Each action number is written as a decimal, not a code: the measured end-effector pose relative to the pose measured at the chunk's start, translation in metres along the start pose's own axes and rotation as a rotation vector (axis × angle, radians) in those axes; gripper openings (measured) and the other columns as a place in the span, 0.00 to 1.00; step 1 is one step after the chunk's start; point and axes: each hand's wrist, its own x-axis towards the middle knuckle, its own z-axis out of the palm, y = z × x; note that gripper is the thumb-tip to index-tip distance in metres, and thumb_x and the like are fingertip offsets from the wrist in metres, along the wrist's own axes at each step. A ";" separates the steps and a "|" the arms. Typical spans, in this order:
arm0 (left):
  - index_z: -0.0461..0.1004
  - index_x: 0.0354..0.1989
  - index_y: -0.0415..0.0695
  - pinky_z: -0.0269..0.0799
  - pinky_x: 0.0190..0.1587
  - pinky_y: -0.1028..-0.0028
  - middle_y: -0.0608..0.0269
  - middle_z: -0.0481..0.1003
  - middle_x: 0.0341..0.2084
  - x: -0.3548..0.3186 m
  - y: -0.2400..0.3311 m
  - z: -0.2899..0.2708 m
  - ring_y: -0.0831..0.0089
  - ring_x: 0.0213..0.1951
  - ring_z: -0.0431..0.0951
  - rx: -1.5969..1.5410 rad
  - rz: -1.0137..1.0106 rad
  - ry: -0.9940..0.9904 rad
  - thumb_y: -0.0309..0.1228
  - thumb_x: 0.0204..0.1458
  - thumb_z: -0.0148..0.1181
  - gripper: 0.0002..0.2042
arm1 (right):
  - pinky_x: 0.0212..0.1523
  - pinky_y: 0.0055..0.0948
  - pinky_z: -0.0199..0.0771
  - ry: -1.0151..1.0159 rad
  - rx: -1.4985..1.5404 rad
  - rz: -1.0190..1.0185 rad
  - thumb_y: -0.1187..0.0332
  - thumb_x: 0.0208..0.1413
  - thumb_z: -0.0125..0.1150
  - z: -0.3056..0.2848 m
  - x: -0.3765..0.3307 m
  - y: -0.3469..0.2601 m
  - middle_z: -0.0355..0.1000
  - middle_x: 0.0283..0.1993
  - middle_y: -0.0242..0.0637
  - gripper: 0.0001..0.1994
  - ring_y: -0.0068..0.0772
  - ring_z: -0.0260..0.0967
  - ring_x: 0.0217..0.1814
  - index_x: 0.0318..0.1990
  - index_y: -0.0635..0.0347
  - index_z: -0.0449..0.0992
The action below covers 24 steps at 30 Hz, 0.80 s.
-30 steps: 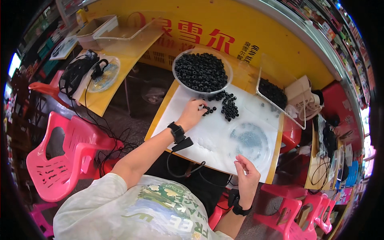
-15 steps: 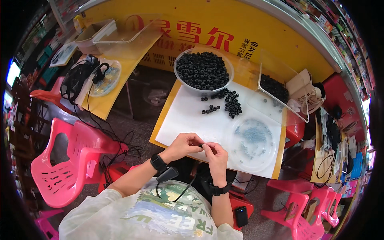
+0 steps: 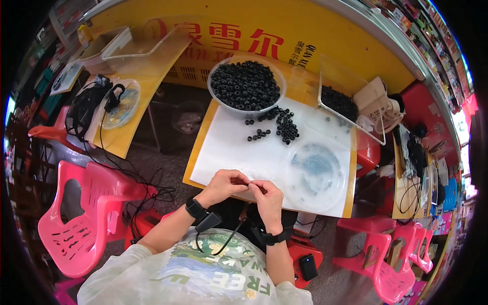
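My left hand (image 3: 227,184) and my right hand (image 3: 267,195) meet at the near edge of the white sheet (image 3: 239,147), fingertips pinched together on something small that I cannot make out. A round clear bowl (image 3: 246,84) full of black beads stands at the far end of the sheet. Loose black beads (image 3: 284,126) lie scattered just below the bowl. A shallow clear round lid (image 3: 315,173) with small pale bits rests on the sheet to the right of my hands.
A clear rectangular tray (image 3: 339,104) with more black beads sits at the right. A yellow side table (image 3: 127,129) on the left carries a black headset and clear boxes. Pink plastic chairs (image 3: 86,203) stand on both sides. A yellow sign spans the back.
A second ago my left hand was out at the loose beads and my right hand hung off the table edge. Both have come together at the near edge and stay pinched.
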 end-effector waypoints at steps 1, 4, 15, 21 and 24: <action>0.79 0.38 0.36 0.75 0.42 0.80 0.65 0.80 0.33 0.001 0.001 0.000 0.80 0.36 0.78 0.012 0.003 0.010 0.20 0.50 0.65 0.07 | 0.38 0.26 0.73 0.016 -0.015 -0.012 0.71 0.54 0.66 0.000 -0.001 -0.002 0.78 0.35 0.41 0.08 0.27 0.75 0.34 0.38 0.65 0.82; 0.79 0.38 0.36 0.75 0.42 0.80 0.65 0.80 0.33 0.002 0.001 0.001 0.80 0.37 0.78 -0.010 0.003 0.008 0.20 0.50 0.65 0.07 | 0.36 0.25 0.73 0.065 0.038 0.012 0.71 0.54 0.65 0.002 -0.006 0.003 0.78 0.33 0.41 0.07 0.27 0.74 0.32 0.38 0.66 0.81; 0.77 0.39 0.36 0.76 0.40 0.79 0.63 0.79 0.32 0.008 0.000 -0.008 0.78 0.33 0.79 -0.152 -0.062 0.025 0.20 0.50 0.65 0.08 | 0.37 0.25 0.74 0.194 0.018 -0.017 0.74 0.54 0.64 -0.021 -0.003 0.013 0.78 0.33 0.39 0.06 0.27 0.74 0.32 0.38 0.67 0.80; 0.76 0.41 0.36 0.78 0.42 0.77 0.61 0.78 0.33 0.010 -0.003 -0.009 0.76 0.36 0.80 -0.252 -0.057 0.059 0.20 0.52 0.64 0.08 | 0.37 0.32 0.74 0.196 -0.293 -0.261 0.74 0.56 0.61 -0.038 0.000 0.008 0.77 0.38 0.47 0.07 0.40 0.76 0.36 0.40 0.64 0.80; 0.75 0.41 0.36 0.79 0.43 0.75 0.60 0.78 0.34 0.008 -0.006 -0.013 0.74 0.36 0.80 -0.322 -0.070 0.076 0.18 0.53 0.62 0.07 | 0.38 0.34 0.73 0.268 -0.431 -0.287 0.76 0.54 0.61 -0.082 0.010 0.010 0.76 0.36 0.45 0.07 0.44 0.75 0.35 0.40 0.64 0.80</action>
